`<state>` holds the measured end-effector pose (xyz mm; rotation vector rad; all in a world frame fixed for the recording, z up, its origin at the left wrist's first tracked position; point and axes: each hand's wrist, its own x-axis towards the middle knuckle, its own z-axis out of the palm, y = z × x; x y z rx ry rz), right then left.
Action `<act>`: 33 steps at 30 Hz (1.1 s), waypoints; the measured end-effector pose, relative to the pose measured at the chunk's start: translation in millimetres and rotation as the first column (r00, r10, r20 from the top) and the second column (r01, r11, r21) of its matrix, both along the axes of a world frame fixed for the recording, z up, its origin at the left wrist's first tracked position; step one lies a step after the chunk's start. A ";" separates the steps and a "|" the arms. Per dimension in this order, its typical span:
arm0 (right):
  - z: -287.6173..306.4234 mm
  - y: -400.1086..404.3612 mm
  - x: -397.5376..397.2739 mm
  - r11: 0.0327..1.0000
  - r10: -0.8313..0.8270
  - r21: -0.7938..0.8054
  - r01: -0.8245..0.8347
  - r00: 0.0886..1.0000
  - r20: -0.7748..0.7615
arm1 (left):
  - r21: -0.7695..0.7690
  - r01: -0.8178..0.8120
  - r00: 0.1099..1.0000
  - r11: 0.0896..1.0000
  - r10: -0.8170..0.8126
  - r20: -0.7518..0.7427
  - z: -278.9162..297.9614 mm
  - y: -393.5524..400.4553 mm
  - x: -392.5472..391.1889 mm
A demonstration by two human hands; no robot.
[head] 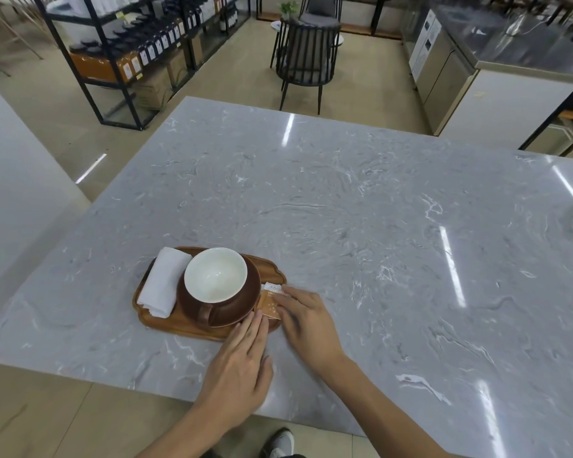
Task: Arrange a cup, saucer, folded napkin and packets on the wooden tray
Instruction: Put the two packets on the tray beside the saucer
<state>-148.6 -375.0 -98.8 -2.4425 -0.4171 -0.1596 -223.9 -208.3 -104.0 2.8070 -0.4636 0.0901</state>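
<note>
A wooden tray [179,325] lies near the front left of the grey marble table. On it stands a brown cup [216,279] with a white inside, on a brown saucer [250,294]. A folded white napkin [164,280] lies along the tray's left side. At the tray's right end lie an orange packet [269,305] and a white packet [273,287]. My right hand [308,322] rests its fingertips on the packets. My left hand [242,361] lies flat, its fingertips touching the tray's front right edge beside the orange packet.
The marble table [361,209] stretches far to the right and back. Beyond it stand a dark chair [306,54], black shelves with bottles [146,44] and a steel counter [497,54]. My shoe [280,442] shows below the table's front edge.
</note>
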 end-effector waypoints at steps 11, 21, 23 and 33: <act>-5.1 1.1 -8.7 1.000 0.013 0.004 -0.013 0.999 0.029 | -0.057 -0.001 1.000 0.998 0.000 -0.009 0.8 10.7 2.4; 1.3 1.9 -10.1 1.000 -0.002 -0.019 0.001 0.999 -0.036 | -0.073 0.015 0.995 0.997 -0.023 -0.097 6.1 12.7 3.0; 6.0 1.3 -11.8 1.000 -0.002 -0.007 0.001 0.999 -0.042 | -0.132 0.035 0.995 0.991 -0.047 -0.086 12.8 16.3 1.2; 41.4 33.3 -16.8 0.952 0.000 0.304 0.029 0.996 -0.092 | -0.572 0.028 0.966 0.820 0.125 0.226 67.6 75.0 19.4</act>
